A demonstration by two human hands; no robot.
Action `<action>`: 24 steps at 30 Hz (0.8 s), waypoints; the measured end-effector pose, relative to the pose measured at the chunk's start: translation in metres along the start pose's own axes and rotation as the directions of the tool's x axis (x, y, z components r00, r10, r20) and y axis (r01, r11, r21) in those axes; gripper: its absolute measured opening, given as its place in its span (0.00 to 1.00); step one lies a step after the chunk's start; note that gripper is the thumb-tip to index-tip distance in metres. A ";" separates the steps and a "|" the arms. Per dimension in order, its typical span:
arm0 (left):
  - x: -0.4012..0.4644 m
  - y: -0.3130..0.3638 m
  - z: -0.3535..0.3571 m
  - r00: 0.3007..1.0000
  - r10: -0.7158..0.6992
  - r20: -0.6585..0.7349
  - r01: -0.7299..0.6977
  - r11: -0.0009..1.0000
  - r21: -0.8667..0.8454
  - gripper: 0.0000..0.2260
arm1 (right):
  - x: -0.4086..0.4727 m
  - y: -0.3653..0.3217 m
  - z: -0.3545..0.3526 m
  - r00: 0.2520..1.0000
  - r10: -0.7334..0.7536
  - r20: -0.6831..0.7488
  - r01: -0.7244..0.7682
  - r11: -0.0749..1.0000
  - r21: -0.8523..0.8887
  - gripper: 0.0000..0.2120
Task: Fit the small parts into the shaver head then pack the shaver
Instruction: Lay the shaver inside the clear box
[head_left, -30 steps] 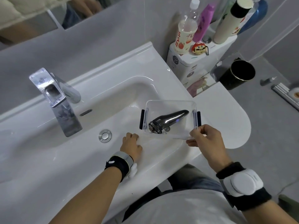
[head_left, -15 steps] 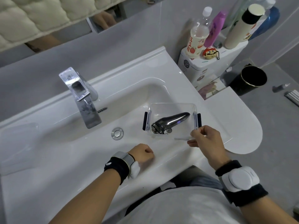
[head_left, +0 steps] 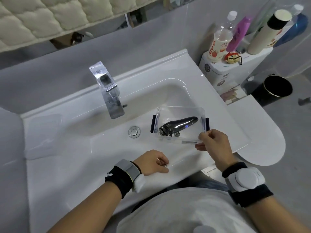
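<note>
**Shaver in clear box, one small part in your left hand**

The shaver (head_left: 178,127) was dark metallic grey, lying on its side inside the clear plastic box (head_left: 180,111), head toward 8 o'clock and handle toward 2 o'clock, with a small blue light showing on its body. One small round part (head_left: 176,134) lay loose in the box, just beside the head at 5 o'clock.

Count: one shaver, one box with two dark latches, one loose round part in the box, one faucet (head_left: 107,91), one drain plug (head_left: 134,132).

Your right hand (head_left: 214,143) pinched the box's near right corner between thumb and fingers. Your left hand (head_left: 152,163) rested on the sink's front rim (head_left: 101,165), fingers curled round a small metallic piece (head_left: 164,164); its shape could not be made out.

The box sat at the basin's 3 o'clock side, over the sloping wall. The faucet stood at 10 o'clock from the box, well apart. White rim surface extended toward 9 o'clock from your left hand.
</note>
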State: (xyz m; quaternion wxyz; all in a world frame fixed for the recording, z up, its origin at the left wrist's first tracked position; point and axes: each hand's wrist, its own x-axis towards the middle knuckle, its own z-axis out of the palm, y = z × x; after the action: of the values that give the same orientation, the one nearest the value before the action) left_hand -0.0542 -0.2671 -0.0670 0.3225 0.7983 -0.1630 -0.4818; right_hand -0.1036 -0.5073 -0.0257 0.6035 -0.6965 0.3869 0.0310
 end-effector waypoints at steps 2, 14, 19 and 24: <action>-0.004 0.001 0.004 0.997 0.031 -0.065 -0.029 0.999 0.036 0.11 | 0.000 0.000 0.002 1.000 -0.002 0.005 0.002 1.000 0.000 0.13; -0.031 0.014 -0.002 0.937 0.133 -0.324 -0.147 0.989 -0.021 0.06 | -0.008 -0.003 0.009 0.998 -0.046 0.041 0.051 0.991 -0.122 0.08; -0.037 0.046 -0.025 0.883 0.139 -0.449 -0.262 0.939 -0.224 0.06 | -0.009 -0.004 0.010 0.996 -0.058 0.065 0.068 0.984 -0.163 0.10; -0.020 0.067 -0.031 0.827 0.143 -0.544 -0.249 0.960 -0.126 0.07 | -0.011 -0.006 0.016 0.992 -0.057 0.116 0.077 0.981 -0.179 0.08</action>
State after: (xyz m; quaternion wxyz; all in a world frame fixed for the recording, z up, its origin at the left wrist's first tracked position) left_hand -0.0328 -0.2942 0.0012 0.4781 0.8441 -0.1020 -0.2204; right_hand -0.1009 -0.4880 -0.0196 0.5581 -0.7589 0.3249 0.0845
